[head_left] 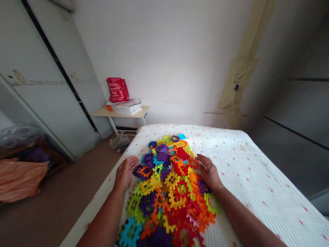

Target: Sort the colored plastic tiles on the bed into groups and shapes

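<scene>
A heap of colourful plastic interlocking building pieces [162,156] with toothed edges lies on the bed, several with window-like cutouts. My left hand [125,171] rests along the heap's left side, fingers stretched out beside a purple piece [138,170] and holding nothing. On the opposite side, my right hand [209,171] has its fingers apart and slightly bent, at an orange piece [193,163] on the heap's edge. Whether the fingertips press on that piece is hard to see. Nearer to me lie a yellow window piece [177,201] and a blue window piece [130,232].
The bed has a white ribbed cover [257,185] with small red marks. Beyond its far left corner stands a small table [100,112] carrying a red bag [117,90] and a white box [132,109]. Sliding wardrobe doors [51,92] are on the left, with an orange plastic bag [20,180] below.
</scene>
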### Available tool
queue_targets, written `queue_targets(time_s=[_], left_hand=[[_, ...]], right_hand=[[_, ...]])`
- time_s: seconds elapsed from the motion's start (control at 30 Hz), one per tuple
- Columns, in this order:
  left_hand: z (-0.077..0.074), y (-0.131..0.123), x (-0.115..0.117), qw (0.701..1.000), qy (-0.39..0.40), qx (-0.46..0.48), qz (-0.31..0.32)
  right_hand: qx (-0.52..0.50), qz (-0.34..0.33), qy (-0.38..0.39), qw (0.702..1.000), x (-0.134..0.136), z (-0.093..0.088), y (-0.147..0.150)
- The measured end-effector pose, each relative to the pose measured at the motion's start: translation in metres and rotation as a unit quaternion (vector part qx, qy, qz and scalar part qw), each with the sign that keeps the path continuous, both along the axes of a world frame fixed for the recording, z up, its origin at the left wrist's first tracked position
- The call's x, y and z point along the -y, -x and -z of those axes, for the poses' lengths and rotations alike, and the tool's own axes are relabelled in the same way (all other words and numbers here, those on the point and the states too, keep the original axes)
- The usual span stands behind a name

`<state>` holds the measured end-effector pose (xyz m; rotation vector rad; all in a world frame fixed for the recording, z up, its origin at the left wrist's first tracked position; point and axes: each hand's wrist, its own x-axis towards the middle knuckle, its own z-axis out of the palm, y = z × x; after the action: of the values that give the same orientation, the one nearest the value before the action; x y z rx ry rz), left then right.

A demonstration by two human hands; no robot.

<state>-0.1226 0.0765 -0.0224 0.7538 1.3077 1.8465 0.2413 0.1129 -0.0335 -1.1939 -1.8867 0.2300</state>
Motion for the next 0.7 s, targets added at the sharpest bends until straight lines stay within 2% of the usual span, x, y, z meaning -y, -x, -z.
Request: queue_targets(time_s=[0.17, 0.43, 0.6, 0.7], left_hand=[[0.002, 0.001, 0.003, 1.000, -0.011, -0.004, -0.029], [-0.002, -0.001, 0.022, 0.998, -0.010, 0.004, -0.065], [0.000, 0.000, 0.022, 0.998, 0.000, 0.008, -0.057], [0.005, 0.005, 0.018, 0.998, 0.010, 0.022, -0.053]], right_hand=[[0.051, -0.066, -0.057, 0.995, -0.020, -0.010, 0.014], [0.087, -0.097, -0.053, 0.990, -0.036, -0.011, 0.026], [0.127, -0.135, -0.048, 0.982, -0.041, -0.015, 0.033], [0.113, -0.142, -0.047, 0.982, -0.043, -0.016, 0.035]])
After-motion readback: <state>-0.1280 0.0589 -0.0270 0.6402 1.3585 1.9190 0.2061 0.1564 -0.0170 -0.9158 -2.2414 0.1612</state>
